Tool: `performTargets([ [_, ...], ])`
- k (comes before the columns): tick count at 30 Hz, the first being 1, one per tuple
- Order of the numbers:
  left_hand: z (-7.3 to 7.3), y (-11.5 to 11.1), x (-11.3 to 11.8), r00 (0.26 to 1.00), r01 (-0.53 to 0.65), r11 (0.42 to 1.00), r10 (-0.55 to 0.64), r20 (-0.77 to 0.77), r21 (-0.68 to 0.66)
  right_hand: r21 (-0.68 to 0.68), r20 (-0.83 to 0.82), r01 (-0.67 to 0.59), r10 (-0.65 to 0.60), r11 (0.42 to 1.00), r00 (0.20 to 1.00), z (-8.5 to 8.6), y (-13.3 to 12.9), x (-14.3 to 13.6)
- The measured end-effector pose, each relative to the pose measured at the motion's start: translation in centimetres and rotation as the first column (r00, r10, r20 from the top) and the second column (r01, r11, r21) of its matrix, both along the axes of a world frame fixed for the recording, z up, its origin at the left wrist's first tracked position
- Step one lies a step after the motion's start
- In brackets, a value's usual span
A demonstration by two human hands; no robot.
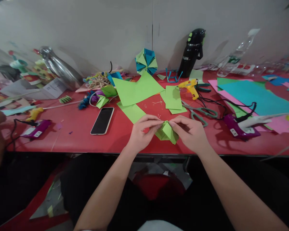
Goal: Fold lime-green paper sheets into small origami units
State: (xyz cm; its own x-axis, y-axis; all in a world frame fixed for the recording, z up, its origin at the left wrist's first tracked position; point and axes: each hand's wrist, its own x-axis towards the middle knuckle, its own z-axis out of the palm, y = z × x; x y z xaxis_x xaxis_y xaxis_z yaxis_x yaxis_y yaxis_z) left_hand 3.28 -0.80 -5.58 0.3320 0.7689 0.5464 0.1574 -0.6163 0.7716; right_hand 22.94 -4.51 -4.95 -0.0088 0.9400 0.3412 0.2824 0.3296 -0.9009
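Pinching a folded green paper (pixel 167 133) between the fingertips of your left hand (pixel 144 131) and right hand (pixel 192 131), you work by the red surface's (pixel 74 139) near edge. Scissors (pixel 208 111) lie just beyond your right hand.

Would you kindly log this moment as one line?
left hand: pinching folded green paper | right hand: pinching same paper | nearby: phone, scissors

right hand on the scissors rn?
No, the right hand pinches the folded green paper together with the left hand, while the scissors lie on the red table.
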Motion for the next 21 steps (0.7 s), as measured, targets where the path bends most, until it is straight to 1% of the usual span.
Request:
performTargets([
  [2, 0.0, 0.01, 0.11, 0.999, 0.003, 0.998, -0.001, 0.034, -0.058, -0.004, 0.006, -0.017, 0.017, 1.0, 1.0, 0.04, -0.07, -0.08],
  [5, 0.04, 0.08, 0.22, 0.989, 0.054, 0.976, -0.024, 0.143, -0.212, 0.006, 0.02, -0.055, 0.055, 0.998, 0.998, 0.21, -0.19, -0.19],
  [8, 0.19, 0.2, 0.07, 0.971, 0.149, 0.918, -0.066, 0.228, -0.368, 0.01, 0.031, -0.082, 0.081, 0.997, 0.996, 0.39, -0.29, -0.26],
  [11, 0.34, 0.28, -0.2, 0.968, 0.199, 0.867, -0.101, 0.231, -0.456, 0.002, 0.047, -0.087, 0.087, 0.996, 0.995, 0.48, -0.3, -0.29],
  [12, 0.38, 0.28, -0.28, 0.969, 0.203, 0.862, -0.109, 0.222, -0.465, 0.0, 0.05, -0.089, 0.089, 0.996, 0.995, 0.49, -0.29, -0.29],
  [14, 0.46, 0.25, -0.37, 0.973, 0.198, 0.869, -0.119, 0.197, -0.454, -0.005, 0.049, -0.1, 0.1, 0.995, 0.994, 0.46, -0.23, -0.28],
  [17, 0.64, 0.13, -0.39, 0.984, 0.157, 0.904, -0.107, 0.145, -0.398, -0.03, 0.036, -0.106, 0.107, 0.994, 0.994, 0.35, -0.14, -0.24],
  [21, 1.0, -0.09, -0.29, 0.996, 0.071, 0.95, -0.051, 0.073, -0.305, -0.098, 0.013, -0.086, 0.087, 0.991, 0.996, 0.32, -0.13, -0.18],
])
